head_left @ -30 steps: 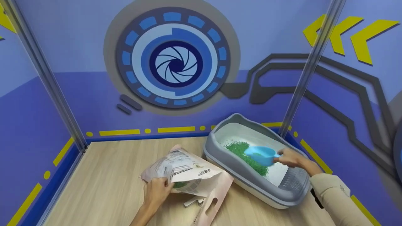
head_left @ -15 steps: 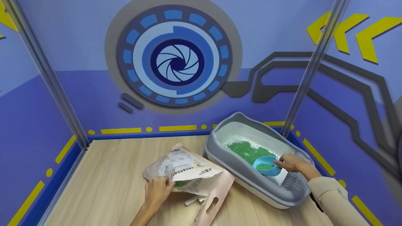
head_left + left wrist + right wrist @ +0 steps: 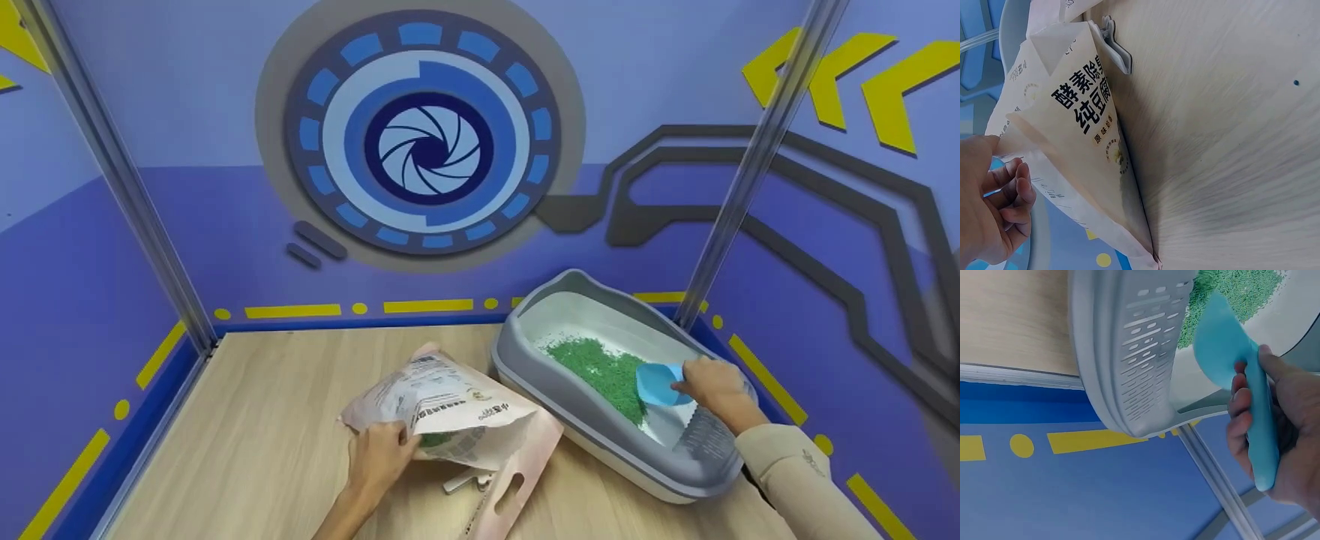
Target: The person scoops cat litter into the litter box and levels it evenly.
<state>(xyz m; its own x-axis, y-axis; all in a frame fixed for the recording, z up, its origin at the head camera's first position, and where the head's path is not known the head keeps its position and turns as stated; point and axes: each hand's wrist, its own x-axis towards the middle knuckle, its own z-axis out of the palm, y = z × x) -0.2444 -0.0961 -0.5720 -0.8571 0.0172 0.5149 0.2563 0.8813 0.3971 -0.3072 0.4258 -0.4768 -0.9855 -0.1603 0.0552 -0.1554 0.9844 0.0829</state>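
Note:
My left hand [image 3: 379,459] pinches the near edge of an open litter bag [image 3: 480,409], pale pink and white with dark print, lying on its side on the table. Some green pellets show inside its mouth. In the left wrist view, that bag's printed face [image 3: 1089,118] tilts over the tabletop. My right hand [image 3: 716,390] grips the handle of a light blue scoop [image 3: 658,384] inside the litter box [image 3: 529,379], which has a grey rim. The scoop is tipped over beside a patch of green pellets [image 3: 596,369]. Its handle [image 3: 1261,433] lies across my curled fingers in the right wrist view.
A small pale clip [image 3: 466,481] lies on the wooden table [image 3: 277,412] under the bag's mouth. The box has a slotted grey step [image 3: 705,435] at its near right end. Blue panels and metal posts [image 3: 731,225] bound the table.
The scoop has come right and toward me through the box, then tipped from holding pellets to bowl-down. The green patch has grown toward the near end. My left hand stays on the bag.

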